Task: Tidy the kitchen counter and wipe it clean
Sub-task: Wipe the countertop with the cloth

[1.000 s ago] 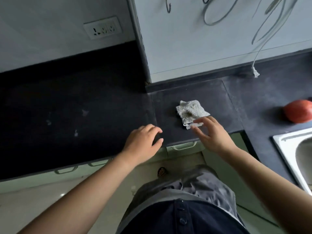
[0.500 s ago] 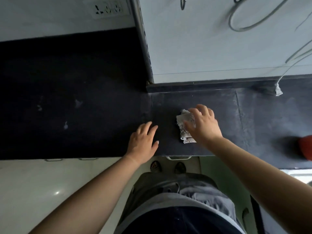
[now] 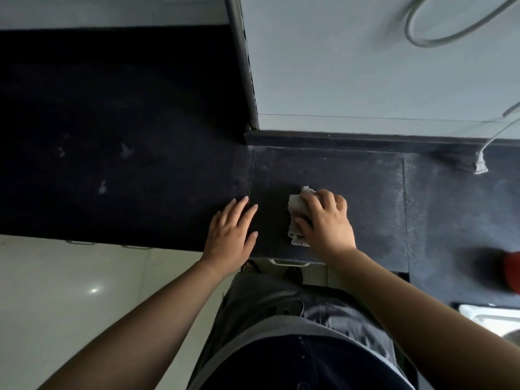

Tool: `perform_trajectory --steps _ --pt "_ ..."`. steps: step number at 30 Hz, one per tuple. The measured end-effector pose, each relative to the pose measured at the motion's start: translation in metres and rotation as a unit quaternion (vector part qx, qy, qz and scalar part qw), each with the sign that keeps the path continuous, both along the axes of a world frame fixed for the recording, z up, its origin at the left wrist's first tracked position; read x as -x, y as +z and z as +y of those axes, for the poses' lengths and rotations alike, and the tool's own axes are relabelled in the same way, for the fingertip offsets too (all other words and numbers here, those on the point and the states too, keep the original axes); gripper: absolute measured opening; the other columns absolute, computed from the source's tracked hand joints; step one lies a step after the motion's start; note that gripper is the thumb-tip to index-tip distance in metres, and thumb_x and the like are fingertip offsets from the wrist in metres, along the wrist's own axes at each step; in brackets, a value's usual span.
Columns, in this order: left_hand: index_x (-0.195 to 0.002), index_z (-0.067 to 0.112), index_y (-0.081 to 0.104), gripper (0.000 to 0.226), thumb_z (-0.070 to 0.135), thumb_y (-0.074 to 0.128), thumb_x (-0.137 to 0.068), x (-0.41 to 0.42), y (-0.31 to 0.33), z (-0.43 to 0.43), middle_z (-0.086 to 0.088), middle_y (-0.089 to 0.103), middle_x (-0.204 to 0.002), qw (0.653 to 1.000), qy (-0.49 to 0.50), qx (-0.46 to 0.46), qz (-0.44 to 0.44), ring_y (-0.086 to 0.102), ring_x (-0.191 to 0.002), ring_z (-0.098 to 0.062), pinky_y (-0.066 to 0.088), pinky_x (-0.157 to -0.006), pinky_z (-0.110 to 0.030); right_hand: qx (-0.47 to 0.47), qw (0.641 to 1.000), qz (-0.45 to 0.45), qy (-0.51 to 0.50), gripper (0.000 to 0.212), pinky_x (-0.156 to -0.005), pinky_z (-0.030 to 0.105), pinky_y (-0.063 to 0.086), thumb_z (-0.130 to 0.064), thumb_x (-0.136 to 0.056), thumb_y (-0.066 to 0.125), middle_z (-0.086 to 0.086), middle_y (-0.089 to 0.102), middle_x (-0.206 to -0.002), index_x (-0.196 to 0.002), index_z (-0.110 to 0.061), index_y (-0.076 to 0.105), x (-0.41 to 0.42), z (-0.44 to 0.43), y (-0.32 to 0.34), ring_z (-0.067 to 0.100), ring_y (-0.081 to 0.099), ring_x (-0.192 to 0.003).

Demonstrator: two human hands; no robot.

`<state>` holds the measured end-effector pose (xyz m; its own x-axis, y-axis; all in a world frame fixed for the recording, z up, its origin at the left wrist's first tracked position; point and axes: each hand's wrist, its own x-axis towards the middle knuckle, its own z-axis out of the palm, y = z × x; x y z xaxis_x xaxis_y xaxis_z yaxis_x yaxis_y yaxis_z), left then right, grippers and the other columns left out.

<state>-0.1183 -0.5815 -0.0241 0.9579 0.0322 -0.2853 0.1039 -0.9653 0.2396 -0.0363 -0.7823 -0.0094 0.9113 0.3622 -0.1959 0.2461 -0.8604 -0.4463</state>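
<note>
A crumpled grey-white paper towel [image 3: 295, 213] lies on the dark stone counter [image 3: 140, 164], near its front edge. My right hand [image 3: 326, 220] lies on top of the towel with the fingers curled over it, hiding most of it. My left hand [image 3: 232, 233] rests flat on the counter a little to the left, fingers spread, holding nothing. A few pale specks [image 3: 102, 188] mark the counter further left.
A red round object [image 3: 512, 273] sits on the counter at the right edge, with a white sink rim [image 3: 489, 316] below it. A pale wall panel [image 3: 365, 66] with a hanging cable and its plug [image 3: 480, 166] stands behind. Drawer handles [image 3: 288, 262] show under the counter's front edge.
My right hand reached forward onto the paper towel and closed over it. The view tilted downward and shifted left, so the red object slid toward the right edge. My left hand flattened on the counter.
</note>
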Motion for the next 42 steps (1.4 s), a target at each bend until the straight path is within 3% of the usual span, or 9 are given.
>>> perform_trajectory --steps 6,12,19,24,28,31,36,42 --pt "-0.146 0.025 0.023 0.055 0.039 0.038 -0.095 -0.001 0.005 0.002 0.002 0.012 -0.158 0.999 0.005 0.032 0.011 0.006 -0.145 -0.020 0.016 -0.116 -0.045 -0.019 0.999 0.036 0.013 0.048 -0.075 0.042 0.048 -0.038 -0.083 0.062 0.007 0.043 -0.125 -0.127 -0.027 0.047 -0.012 0.000 0.009 0.031 0.036 -0.112" --pt "-0.137 0.020 0.041 0.049 0.038 0.045 -0.092 0.009 0.022 0.029 -0.001 0.042 -0.144 0.996 0.049 0.058 -0.047 0.034 -0.134 -0.017 0.033 -0.108 -0.037 -0.064 0.996 0.033 0.046 0.045 -0.079 0.033 0.043 -0.041 -0.080 0.064 0.002 0.049 -0.117 -0.122 -0.030 0.053 0.005 0.045 0.021 0.025 0.040 -0.106" --pt "-0.128 0.018 0.051 0.039 0.032 0.050 -0.091 0.048 0.037 0.115 -0.002 0.057 -0.127 0.981 0.124 0.106 -0.102 0.051 -0.118 -0.018 0.042 -0.095 -0.031 -0.103 0.989 0.039 0.097 0.040 -0.085 0.029 0.037 -0.037 -0.080 0.065 0.000 0.049 -0.116 -0.117 -0.028 0.056 0.019 0.143 0.033 0.026 0.041 -0.105" --pt "-0.127 0.019 0.051 0.039 0.034 0.049 -0.092 0.068 0.035 0.209 -0.001 0.056 -0.127 0.980 0.125 0.118 -0.101 0.051 -0.117 -0.016 0.043 -0.095 -0.030 -0.138 0.989 0.026 0.050 0.037 -0.086 0.025 0.031 -0.037 -0.081 0.064 0.000 0.052 -0.117 -0.115 -0.028 0.056 0.031 0.240 0.035 0.025 0.045 -0.105" --pt "-0.126 0.019 0.051 0.038 0.034 0.051 -0.091 0.071 0.033 0.294 -0.001 0.056 -0.126 0.986 0.094 0.098 -0.101 0.052 -0.117 -0.017 0.042 -0.094 -0.031 -0.161 0.987 -0.006 0.021 0.036 -0.083 0.027 0.033 -0.039 -0.081 0.063 -0.003 0.052 -0.117 -0.116 -0.033 0.054 0.049 0.320 0.030 0.019 0.040 -0.101" --pt "-0.126 0.017 0.052 0.039 0.033 0.051 -0.091 0.071 0.028 0.352 -0.003 0.055 -0.129 0.989 0.085 0.069 -0.095 0.051 -0.119 -0.020 0.044 -0.095 -0.035 -0.123 0.992 -0.003 0.019 0.038 -0.081 0.031 0.040 -0.034 -0.084 0.061 -0.002 0.048 -0.119 -0.120 -0.029 0.053 0.056 0.365 0.016 0.022 0.037 -0.105" --pt "-0.133 0.020 0.047 0.045 0.031 0.053 -0.090 0.076 0.013 0.415 -0.005 0.045 -0.141 0.994 0.094 0.021 -0.056 0.040 -0.130 -0.024 0.040 -0.099 -0.040 -0.031 0.998 -0.045 -0.027 0.040 -0.088 0.048 0.040 -0.032 -0.082 0.061 0.005 0.046 -0.129 -0.120 -0.022 0.053 0.071 0.393 0.000 0.033 0.035 -0.118" --pt "-0.138 0.025 0.043 0.050 0.038 0.052 -0.090 0.073 -0.003 0.428 -0.009 0.038 -0.147 0.995 0.086 -0.004 -0.052 0.034 -0.135 -0.031 0.035 -0.103 -0.055 -0.031 0.996 -0.085 -0.013 0.035 -0.083 0.047 0.046 -0.031 -0.082 0.065 0.010 0.051 -0.124 -0.115 -0.019 0.059 0.069 0.395 -0.012 0.036 0.039 -0.110"
